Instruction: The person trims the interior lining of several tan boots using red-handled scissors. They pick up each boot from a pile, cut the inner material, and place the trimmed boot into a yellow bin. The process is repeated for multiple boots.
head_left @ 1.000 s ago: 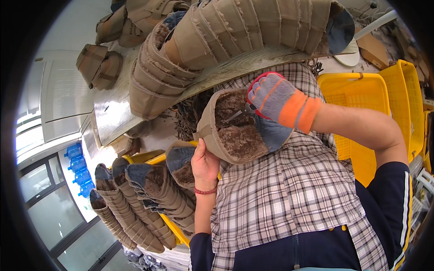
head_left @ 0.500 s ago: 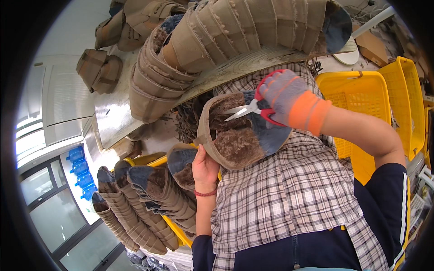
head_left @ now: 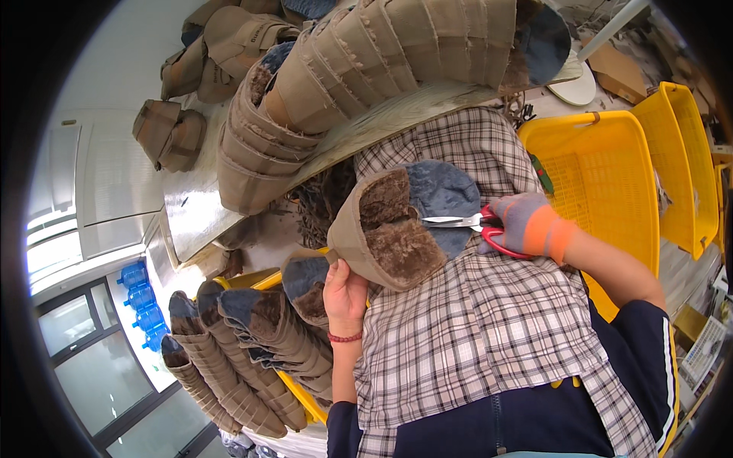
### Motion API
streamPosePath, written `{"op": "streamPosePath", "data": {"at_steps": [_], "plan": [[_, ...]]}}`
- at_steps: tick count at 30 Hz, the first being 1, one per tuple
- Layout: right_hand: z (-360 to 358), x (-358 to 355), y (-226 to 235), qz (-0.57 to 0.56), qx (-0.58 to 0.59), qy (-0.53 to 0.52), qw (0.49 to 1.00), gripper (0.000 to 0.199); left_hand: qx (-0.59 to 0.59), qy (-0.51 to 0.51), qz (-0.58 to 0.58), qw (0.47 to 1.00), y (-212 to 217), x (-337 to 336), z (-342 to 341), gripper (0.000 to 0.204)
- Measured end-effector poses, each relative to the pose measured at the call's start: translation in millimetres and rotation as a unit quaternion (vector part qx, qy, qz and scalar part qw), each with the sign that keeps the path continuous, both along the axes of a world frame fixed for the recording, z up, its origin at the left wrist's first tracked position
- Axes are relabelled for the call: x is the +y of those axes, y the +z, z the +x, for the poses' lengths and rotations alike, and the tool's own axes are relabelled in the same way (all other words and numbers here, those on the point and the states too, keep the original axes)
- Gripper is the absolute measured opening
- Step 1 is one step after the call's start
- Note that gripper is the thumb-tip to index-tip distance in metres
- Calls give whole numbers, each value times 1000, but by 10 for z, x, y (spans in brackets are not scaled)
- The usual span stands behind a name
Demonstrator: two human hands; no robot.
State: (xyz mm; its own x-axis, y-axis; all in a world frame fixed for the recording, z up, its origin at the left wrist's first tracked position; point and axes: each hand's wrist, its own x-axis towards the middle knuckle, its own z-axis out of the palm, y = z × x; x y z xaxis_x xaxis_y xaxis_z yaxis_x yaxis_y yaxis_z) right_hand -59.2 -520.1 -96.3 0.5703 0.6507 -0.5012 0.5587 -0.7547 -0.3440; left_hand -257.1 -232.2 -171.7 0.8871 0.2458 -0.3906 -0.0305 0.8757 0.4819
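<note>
A tan shoe upper (head_left: 405,259), lined with brown plush and blue fleece, lies tilted over my checked apron. Its left edge is pinched between the thumb and fingers of my bare left hand (head_left: 346,296), which has a red bracelet at the wrist. My right hand (head_left: 527,223), in a grey and orange glove, is closed round the red handles of a pair of scissors (head_left: 462,222). The blades lie nearly together and point left across the blue fleece, their tips near the brown plush. Whether they touch the lining I cannot tell.
Long nested rows of similar uppers (head_left: 389,57) rest on a wooden table (head_left: 351,145) ahead. More stacks (head_left: 237,366) lean in a yellow basket (head_left: 309,397) at my left. Yellow baskets (head_left: 649,198) stand at my right. Blue water bottles (head_left: 143,309) line the far left.
My right hand has moved right and down, drawing the scissors from the brown plush to the blue fleece. The blades have closed from wide apart. My left hand keeps its hold on the upper.
</note>
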Motion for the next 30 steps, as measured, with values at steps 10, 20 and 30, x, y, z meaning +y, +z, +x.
{"op": "streamPosePath", "data": {"at_steps": [10,20,30], "plan": [[-32,107,-124,13,68,6,998,77,23,15,3,1000,-4,-28,-12,30],[77,-214,-939,297,493,-176,799,19,15,-10,15,1000,-154,-77,-1,30],[138,-202,-409,249,320,-198,892,46,23,-1,18,1000,-134,-81,12,31]]}}
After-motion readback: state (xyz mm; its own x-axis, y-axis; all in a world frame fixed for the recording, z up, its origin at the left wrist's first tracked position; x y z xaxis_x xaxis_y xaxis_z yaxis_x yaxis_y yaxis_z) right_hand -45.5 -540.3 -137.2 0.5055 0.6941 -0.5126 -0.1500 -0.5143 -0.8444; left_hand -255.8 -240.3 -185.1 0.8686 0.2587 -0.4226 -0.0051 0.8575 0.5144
